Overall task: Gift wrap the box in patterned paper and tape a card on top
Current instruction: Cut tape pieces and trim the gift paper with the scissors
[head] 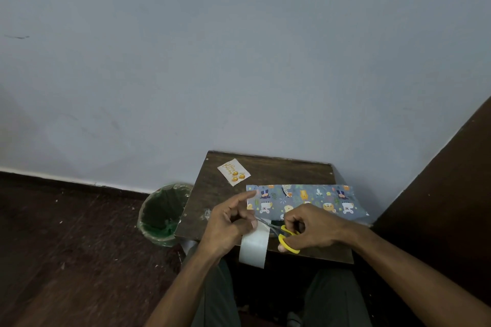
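The right hand (309,225) gripped scissors (285,236); the left hand (228,223) pinched tape (253,245) beside them; cutting cleanly needed taut tape.

head view, angled down, near table (212,199)

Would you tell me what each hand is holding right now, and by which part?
The right hand grips the scissors by their yellow handle loops. The left hand pinches the tape strip at its upper end.

Dim flat light, soft focus, wide-angle bending
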